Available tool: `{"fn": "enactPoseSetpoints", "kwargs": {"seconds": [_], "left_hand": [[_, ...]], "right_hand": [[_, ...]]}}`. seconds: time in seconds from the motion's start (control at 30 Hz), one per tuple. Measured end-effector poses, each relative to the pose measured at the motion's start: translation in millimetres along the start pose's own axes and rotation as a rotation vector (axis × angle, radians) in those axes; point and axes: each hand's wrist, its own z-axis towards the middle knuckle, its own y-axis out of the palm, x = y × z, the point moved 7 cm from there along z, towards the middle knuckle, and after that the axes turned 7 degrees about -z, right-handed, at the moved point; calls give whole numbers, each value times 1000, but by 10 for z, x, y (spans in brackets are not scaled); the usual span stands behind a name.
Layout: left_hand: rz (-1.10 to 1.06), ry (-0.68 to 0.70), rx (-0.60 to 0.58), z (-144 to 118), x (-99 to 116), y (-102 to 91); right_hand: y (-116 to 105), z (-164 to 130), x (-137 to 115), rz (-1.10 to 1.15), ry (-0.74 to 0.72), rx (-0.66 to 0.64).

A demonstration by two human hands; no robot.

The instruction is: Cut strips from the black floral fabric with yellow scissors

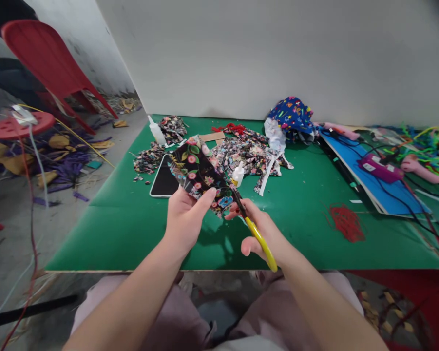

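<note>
My left hand (pixel 185 214) grips a piece of black floral fabric (pixel 200 173), thumb on top, raised over the table's front half. In my right hand (pixel 265 229) is a pair of scissors (pixel 257 236) with yellow handles and dark blades. The blades point away from me and lie against the fabric's right edge; whether they are parted there, I cannot make out. Behind the fabric rest a heap of floral fabric pieces (pixel 246 151) and a small white glue bottle (pixel 238 174). A dark-screened phone or tablet (pixel 164 179) lies partly hidden under the fabric's left side.
On the green table (pixel 124 234), scraps (pixel 149 157) and a white bottle (pixel 156 130) stand back left. Blue patterned cloth (pixel 292 117) sits at the back. To the right are a blue board (pixel 369 180), a purple glue gun (pixel 382 168), cords and red thread (pixel 347 223).
</note>
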Motion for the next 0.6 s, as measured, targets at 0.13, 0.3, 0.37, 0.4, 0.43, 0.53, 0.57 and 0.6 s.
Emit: {"fn": "enactPoseSetpoints", "kwargs": {"seconds": [0.13,0.3,0.37,0.4,0.43,0.53,0.57,0.6], "left_hand": [[7,-6,-6,-9,-10,15],[25,-6,-8,-16,-25,29],[30,-10,-12,-17,-30,34],[31,-14,-13,-17,-33,35],[31,-18,-14,-17,-35,35],[13,-25,-15,-16,-39,38],[4,-26,-18,-16,-39,41],[-2,-26,-17,-16,-39,43]], "right_hand": [[-3,-3,21,-12,-7,7],[-6,-2,22,-16,3,16],[0,-4,23,15,-11,21],[1,-7,27,30,-18,27],[3,-10,35,42,-22,31],[17,-22,72,49,-9,27],[23,-26,86,46,0,21],[30,-30,97,47,7,15]]}}
